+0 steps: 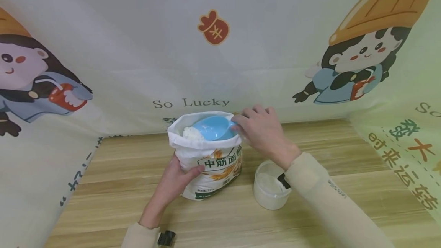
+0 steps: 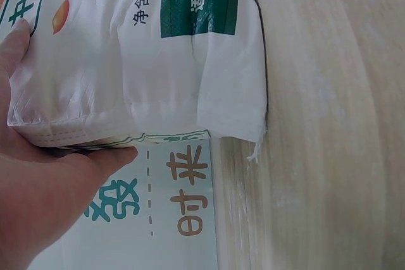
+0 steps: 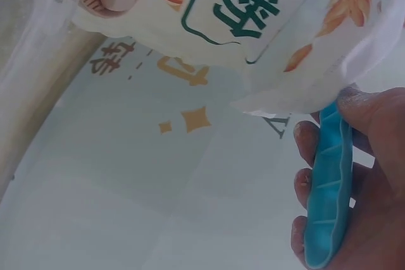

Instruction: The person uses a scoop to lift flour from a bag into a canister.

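Observation:
A white flour bag (image 1: 213,181) stands upright on the table, its top rolled open and white flour (image 1: 192,134) showing inside. My left hand (image 1: 177,177) grips its left side; in the left wrist view, the thumb and a finger lie on different faces of the bag (image 2: 152,80). Above the bag's right rim, my right hand (image 1: 263,133) holds a blue scoop (image 1: 211,125), whose bowl sits in the bag's mouth beside the flour. Fingers and thumb wrap around the ribbed scoop handle (image 3: 330,181) in the right wrist view, and the thumb looks dusted with flour.
Right of the bag stands a clear round jar (image 1: 270,202) with white powder inside, below my right forearm. The wooden tabletop (image 1: 113,186) is bordered by a printed cloth backdrop (image 1: 138,49) at the back and sides.

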### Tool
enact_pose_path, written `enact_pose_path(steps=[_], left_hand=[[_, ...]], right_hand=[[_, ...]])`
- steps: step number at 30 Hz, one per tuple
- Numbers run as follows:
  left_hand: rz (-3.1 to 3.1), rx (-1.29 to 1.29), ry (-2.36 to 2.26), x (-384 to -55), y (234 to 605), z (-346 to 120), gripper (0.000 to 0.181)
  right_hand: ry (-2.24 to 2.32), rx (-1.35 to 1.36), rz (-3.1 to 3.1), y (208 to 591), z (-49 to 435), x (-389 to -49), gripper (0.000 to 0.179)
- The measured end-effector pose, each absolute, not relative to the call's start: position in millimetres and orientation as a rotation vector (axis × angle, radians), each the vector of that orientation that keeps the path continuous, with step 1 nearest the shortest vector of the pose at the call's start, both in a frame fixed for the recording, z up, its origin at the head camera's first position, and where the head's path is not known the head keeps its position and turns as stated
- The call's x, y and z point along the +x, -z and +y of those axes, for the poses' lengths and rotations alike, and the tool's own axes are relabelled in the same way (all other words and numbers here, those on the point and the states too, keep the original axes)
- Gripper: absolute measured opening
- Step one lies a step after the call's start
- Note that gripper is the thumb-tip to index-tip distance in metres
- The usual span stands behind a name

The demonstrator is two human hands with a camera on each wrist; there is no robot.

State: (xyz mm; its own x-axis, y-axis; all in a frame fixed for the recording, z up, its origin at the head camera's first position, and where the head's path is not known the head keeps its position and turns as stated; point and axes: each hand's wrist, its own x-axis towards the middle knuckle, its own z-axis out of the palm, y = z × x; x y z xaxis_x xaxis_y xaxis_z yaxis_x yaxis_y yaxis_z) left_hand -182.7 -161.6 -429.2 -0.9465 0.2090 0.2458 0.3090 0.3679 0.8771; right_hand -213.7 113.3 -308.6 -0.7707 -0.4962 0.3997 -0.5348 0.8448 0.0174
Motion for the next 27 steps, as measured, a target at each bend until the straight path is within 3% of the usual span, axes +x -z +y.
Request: enact_pose_path(steps=[12,27], left_hand=[[-2.546,-0.426,1.643,-182.3,428.8,-161.3,0.08],[-2.556,-0.408,1.654,-181.3,428.4,-161.5,0.079]], right_hand=[[-0.088,0.821,-2.454,300.8,114.7,-205.8,0.027],[-0.053,0.844,-2.419,288.8,118.8,-206.1,0.029]])
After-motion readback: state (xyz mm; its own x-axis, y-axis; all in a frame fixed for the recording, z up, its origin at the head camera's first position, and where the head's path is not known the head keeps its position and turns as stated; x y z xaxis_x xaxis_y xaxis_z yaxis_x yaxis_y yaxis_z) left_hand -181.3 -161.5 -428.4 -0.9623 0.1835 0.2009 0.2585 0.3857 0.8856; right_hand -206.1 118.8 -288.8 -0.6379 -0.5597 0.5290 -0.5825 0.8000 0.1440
